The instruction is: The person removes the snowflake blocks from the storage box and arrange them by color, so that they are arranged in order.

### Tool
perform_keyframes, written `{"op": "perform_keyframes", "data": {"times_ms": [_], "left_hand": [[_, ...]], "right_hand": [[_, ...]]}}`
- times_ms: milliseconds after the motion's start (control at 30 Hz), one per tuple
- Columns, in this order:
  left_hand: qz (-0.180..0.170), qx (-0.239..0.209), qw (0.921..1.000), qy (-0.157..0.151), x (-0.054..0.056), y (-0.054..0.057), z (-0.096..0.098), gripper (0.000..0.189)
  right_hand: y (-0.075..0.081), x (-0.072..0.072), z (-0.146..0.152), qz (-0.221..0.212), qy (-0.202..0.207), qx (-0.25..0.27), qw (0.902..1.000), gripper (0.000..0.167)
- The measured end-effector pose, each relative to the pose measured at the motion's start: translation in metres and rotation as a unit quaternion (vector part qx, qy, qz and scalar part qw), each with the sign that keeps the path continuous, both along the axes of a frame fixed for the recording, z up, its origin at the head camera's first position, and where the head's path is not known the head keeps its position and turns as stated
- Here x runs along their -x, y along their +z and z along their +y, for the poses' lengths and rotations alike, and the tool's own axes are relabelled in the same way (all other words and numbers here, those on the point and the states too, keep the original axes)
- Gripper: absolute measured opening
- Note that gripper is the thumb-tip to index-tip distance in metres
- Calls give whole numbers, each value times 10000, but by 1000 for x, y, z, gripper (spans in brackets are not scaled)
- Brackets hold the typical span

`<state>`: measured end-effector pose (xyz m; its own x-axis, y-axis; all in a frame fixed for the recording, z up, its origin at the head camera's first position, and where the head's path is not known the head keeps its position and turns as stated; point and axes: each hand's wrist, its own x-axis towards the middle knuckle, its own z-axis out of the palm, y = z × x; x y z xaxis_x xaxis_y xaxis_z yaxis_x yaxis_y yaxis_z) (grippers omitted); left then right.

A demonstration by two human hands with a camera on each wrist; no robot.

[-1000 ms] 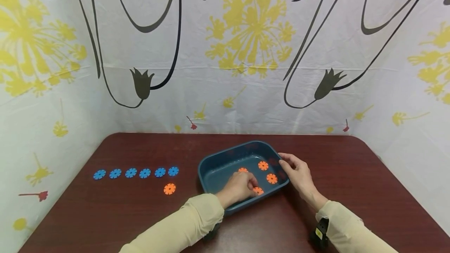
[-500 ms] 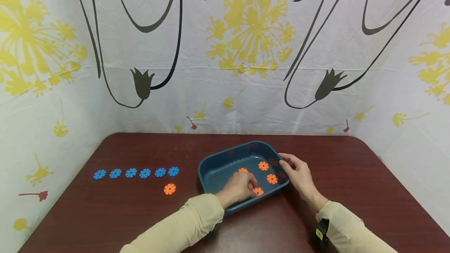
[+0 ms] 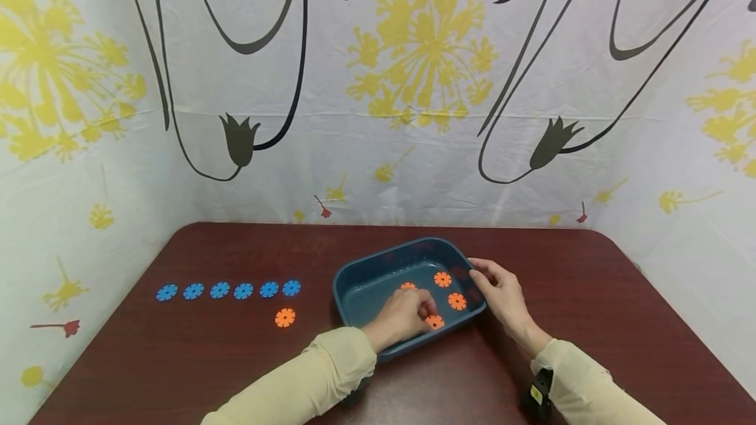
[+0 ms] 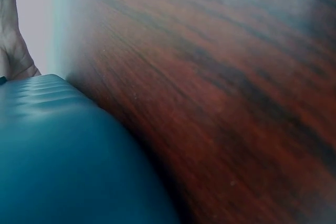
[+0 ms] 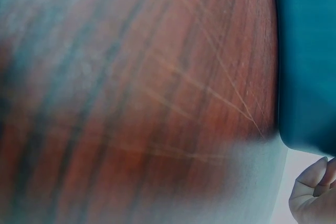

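So tray (image 3: 369, 294) has 4 orange discs (image 3: 457, 302), L hand (image 3: 399, 315) touching 1.

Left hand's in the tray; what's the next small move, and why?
Probably have the left hand pinch the nearest orange disc in the tray and lift it: that hand is right at it, the right hand holds the tray, and a lone orange disc lies by six blue discs on the table, so more may belong there.
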<state>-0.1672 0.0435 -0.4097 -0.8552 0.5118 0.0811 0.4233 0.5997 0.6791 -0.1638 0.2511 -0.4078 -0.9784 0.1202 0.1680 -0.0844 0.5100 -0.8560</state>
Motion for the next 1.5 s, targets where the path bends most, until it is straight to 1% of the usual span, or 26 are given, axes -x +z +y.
{"op": "perform_keyframes", "data": {"times_ms": [300, 533, 667, 800, 967, 1100, 1267, 1367, 1500], "left_hand": [[-141, 106, 9998, 51, -2, 3, 1, 18], [-197, 37, 9997, 114, -2, 4, 2, 18], [-272, -39, 9995, 129, -2, 5, 1, 17], [-338, -174, 9992, 80, -1, 6, 0, 14], [-505, -496, 9974, 103, 2, 7, -1, 12], [-841, -974, 9914, 251, 4, 7, -3, 10], [-1343, -1623, 9765, 461, 5, 12, -5, 11], [-1540, -1876, 9688, 494, 4, 16, -6, 12], [-1768, -2154, 9593, 455, 0, 22, -9, 13]], "right_hand": [[0, 0, 0, 19, 28, 44, 10000, 34], [1, 0, -1, -47, 0, 60, 10000, 34], [1, 0, -1, -69, 3, 61, 10000, 34], [1, 0, 0, -78, 8, 57, 10000, 34], [1, -1, 0, -56, 10, 37, 10000, 34], [1, -1, 0, -40, 19, 4, 10000, 34], [1, -1, 0, -36, 16, -18, 10000, 34], [0, 0, 0, -24, 4, -34, 10000, 34], [0, 0, 0, -6, -12, -49, 10000, 33]]}}
